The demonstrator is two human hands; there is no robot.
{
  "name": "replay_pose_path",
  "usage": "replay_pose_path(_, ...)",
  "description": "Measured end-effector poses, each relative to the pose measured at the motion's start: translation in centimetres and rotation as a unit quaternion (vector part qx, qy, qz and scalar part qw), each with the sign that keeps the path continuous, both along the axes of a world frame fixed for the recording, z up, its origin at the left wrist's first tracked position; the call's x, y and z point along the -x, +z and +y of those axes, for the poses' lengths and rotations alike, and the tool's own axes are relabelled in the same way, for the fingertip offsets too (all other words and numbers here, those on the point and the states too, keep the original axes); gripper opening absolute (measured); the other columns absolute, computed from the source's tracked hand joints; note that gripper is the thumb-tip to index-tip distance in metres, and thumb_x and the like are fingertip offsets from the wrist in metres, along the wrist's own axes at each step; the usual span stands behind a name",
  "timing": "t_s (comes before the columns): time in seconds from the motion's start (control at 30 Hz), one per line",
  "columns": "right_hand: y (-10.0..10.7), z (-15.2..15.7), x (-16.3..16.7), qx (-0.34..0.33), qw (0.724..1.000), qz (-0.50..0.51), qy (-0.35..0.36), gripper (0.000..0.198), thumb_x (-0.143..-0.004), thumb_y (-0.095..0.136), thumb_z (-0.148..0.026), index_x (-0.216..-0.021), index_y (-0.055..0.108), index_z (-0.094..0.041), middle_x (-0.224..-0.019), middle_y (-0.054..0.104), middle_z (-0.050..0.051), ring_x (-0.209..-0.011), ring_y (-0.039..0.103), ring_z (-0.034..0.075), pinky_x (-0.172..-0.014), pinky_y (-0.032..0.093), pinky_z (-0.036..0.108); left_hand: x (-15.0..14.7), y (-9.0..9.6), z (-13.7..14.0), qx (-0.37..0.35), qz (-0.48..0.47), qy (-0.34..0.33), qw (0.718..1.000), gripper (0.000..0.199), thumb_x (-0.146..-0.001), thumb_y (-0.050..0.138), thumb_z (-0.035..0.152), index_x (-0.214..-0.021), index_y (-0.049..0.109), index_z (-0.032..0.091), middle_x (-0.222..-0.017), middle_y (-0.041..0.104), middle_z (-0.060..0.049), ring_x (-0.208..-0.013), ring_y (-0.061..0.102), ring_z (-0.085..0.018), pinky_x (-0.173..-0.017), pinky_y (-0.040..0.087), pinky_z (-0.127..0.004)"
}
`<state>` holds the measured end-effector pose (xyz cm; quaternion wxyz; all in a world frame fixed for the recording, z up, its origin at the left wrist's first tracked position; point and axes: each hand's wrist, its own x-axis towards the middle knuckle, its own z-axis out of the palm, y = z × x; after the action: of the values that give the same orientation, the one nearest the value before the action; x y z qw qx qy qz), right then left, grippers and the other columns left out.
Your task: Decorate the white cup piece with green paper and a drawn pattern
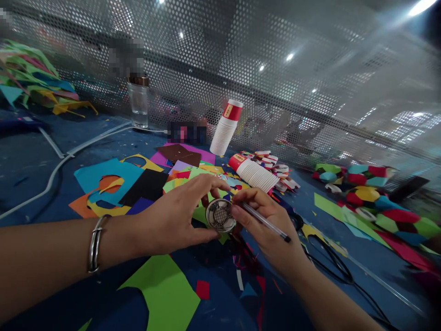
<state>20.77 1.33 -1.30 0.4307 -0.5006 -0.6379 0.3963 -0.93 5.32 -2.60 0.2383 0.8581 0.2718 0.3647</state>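
A small round white piece with a raised rim (221, 215), like the base of a paper cup, bears a black line drawing of a grid and curved shapes. My left hand (182, 211) curls around it, thumb below and fingers above, gripping its edge. In my right hand (263, 216) is a clear pen (262, 219) with a dark end, lying slantwise. My right thumb also touches the round piece's right edge. What lies behind the piece is hidden by my fingers. Below the hands is a cut sheet of green paper (168, 289).
Coloured paper scraps (117, 177) spread left of centre. One stack of paper cups (223, 131) stands tilted in view; another stack (257, 174) lies down. A glass bottle (138, 103) stands by the perforated metal screen (193, 78). A black cable (332, 264) and colourful patchwork pieces (389, 211) lie right.
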Motion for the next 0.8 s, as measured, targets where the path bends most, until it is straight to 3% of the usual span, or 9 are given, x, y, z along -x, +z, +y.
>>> replay_pose_path(0.2,0.19,-0.09,0.05,0.009,1.0,0.027,-0.01,0.025,-0.09,0.072,-0.042,-0.098,0.061,-0.022,-0.078,0.063,-0.002,-0.063,0.057,0.012,-0.056,0.044,0.025,-0.06,0.54,-0.03,0.009,0.022,-0.003,1.0,0.055,-0.076,0.078,0.032,-0.122,0.05,0.025,-0.112,0.061,-0.002,-0.094,0.06,-0.019,-0.082,0.051,-0.036)
replay_pose_path(0.33,0.31,-0.21,-0.02,0.009,0.999,0.038,-0.003,0.023,-0.093,0.067,-0.044,-0.098,0.064,-0.022,-0.078,0.062,-0.002,-0.062,0.056,0.011,-0.054,0.047,0.023,-0.06,0.92,-0.3,0.03,0.018,-0.011,0.999,0.049,-0.075,0.075,0.025,-0.117,0.05,0.023,-0.11,0.059,-0.003,-0.091,0.057,-0.018,-0.079,0.051,-0.033)
replay_pose_path(0.47,0.2,-0.14,-0.2,-0.003,0.999,0.034,-0.008,0.023,-0.092,0.068,-0.044,-0.098,0.064,-0.022,-0.075,0.061,-0.003,-0.062,0.057,0.011,-0.055,0.052,0.023,0.04,0.76,-0.42,-0.006,0.007,-0.029,1.0,0.049,-0.075,0.072,0.019,-0.117,0.048,0.022,-0.111,0.056,-0.004,-0.094,0.054,-0.017,-0.081,0.05,-0.033)
replay_pose_path(0.8,0.14,-0.18,-0.1,0.012,0.999,0.047,0.017,0.018,-0.091,0.07,-0.034,-0.099,0.06,-0.022,-0.069,0.06,-0.005,-0.055,0.056,0.01,-0.051,0.043,0.023,0.01,0.55,-0.5,-0.018,0.011,-0.085,0.996,0.059,-0.074,0.065,0.008,-0.127,0.044,0.023,-0.12,0.054,-0.006,-0.104,0.055,-0.019,-0.088,0.05,-0.034)
